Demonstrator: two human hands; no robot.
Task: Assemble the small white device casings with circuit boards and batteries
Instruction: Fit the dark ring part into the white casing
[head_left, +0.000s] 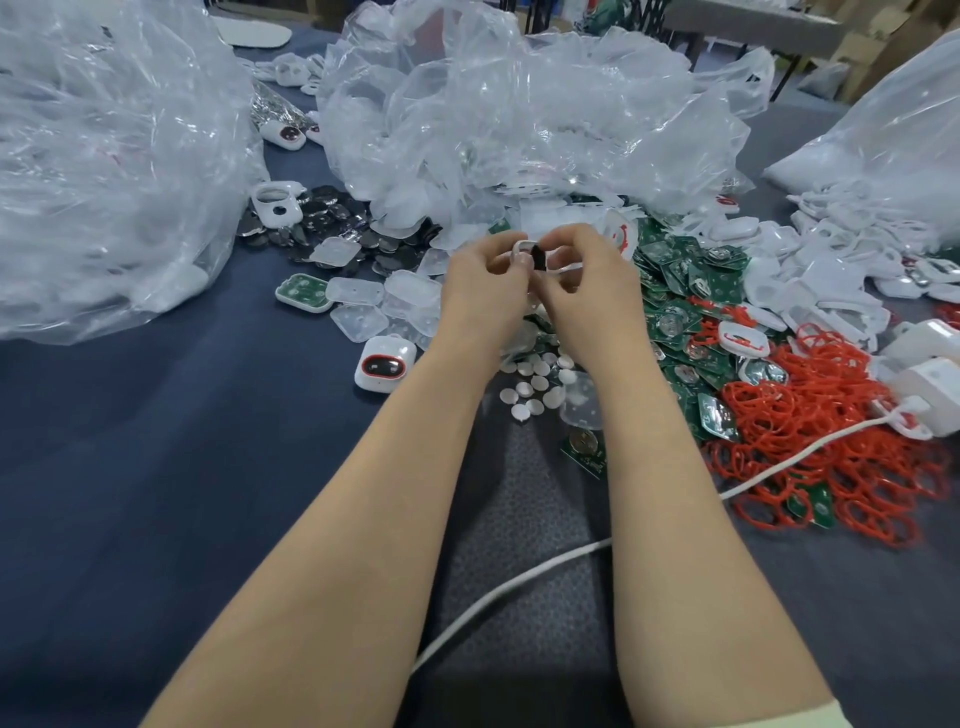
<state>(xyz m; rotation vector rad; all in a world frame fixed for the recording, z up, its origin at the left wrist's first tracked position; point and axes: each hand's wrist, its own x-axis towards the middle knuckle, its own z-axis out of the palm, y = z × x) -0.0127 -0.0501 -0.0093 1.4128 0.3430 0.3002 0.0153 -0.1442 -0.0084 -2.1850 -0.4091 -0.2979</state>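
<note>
Left hand (485, 283) and right hand (587, 283) together at frame centre, both pinching one white casing (524, 248), green circuit boards (675, 291) at right

The cloth (130, 441) is dark blue-grey. The mat (519, 519) at near centre is grey with a fine dotted pattern. The far bags (519, 104) are clear with white glare. The boards (675, 270) right of centre are green with silver circles. The rings (831, 441) at right are bright red. The shells (831, 260) at far right are white. The batteries (322, 218) at far left are dark silver. The pads (358, 319) are milky clear, the discs (535, 384) white. The device (384, 364) is white with a black window rimmed in red. The casing (535, 255) at centre is white around a black part. The cable (519, 577) is white.
</note>
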